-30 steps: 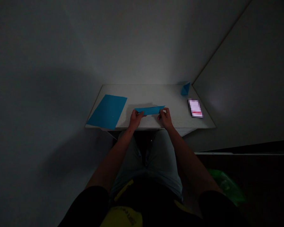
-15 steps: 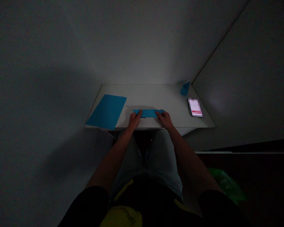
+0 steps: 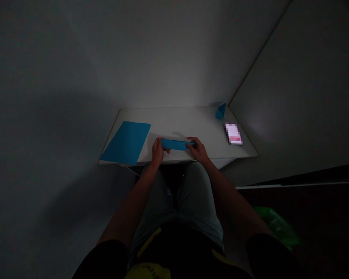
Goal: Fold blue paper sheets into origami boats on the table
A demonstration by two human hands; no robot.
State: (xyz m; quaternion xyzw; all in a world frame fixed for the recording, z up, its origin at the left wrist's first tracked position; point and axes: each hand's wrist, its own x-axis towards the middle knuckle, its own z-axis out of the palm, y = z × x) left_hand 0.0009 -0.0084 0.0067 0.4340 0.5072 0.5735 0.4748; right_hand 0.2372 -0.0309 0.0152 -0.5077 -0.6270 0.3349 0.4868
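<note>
A long folded strip of blue paper [image 3: 174, 144] lies near the front edge of a white table [image 3: 177, 120]. My left hand [image 3: 157, 152] pinches its left end. My right hand [image 3: 198, 150] grips the right end, with the fingers lying over the paper. Part of the strip is hidden under my fingers. A flat blue paper sheet [image 3: 125, 143] lies to the left of my left hand, not touching it. A small folded blue paper shape [image 3: 220, 111] stands in the far right corner of the table.
A smartphone [image 3: 233, 134] with a pixelated screen lies near the table's right edge. Walls close in the table at the back and on both sides. My knees are just below the front edge. A green bag [image 3: 275, 226] lies on the floor at the lower right.
My hands have drawn closer together, and the strip now sits nearer the table's front edge. The whole view has shifted slightly, moving the table to the left.
</note>
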